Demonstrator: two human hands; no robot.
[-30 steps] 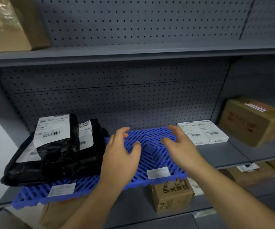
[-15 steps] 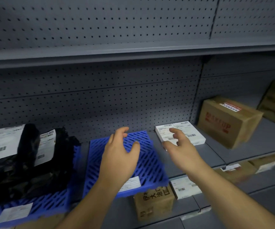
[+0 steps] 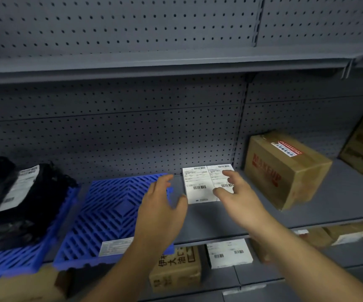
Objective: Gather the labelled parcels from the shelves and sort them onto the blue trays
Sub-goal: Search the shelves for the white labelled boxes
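A flat white parcel [image 3: 206, 184] with two barcode labels is lying on the grey shelf [image 3: 328, 199]; right hand [image 3: 239, 198] is hovering over it, left hand [image 3: 162, 209] just beside, fingers spread, gripping nothing.

Middle shelf [image 3: 328, 205], centre of frame. We see bare grey shelf surface in front of the flat white parcel [image 3: 200, 185] and to its right, as far as the brown carton printed MAKEUP [image 3: 285, 168], which closes the bay at right of centre. Left of the parcel, a bare blue tray [image 3: 110, 210] lies just beside it with a narrow strip of shelf between. Further left, black bagged parcels [image 3: 17, 199] fill a second blue tray [image 3: 12, 262] at the frame's left edge. The pegboard back panel [image 3: 121, 136] bounds the rear; the upper shelf [image 3: 165, 64] sits well above everything. Both hands [image 3: 161, 212] [image 3: 239, 199] hover spread before the white parcel.
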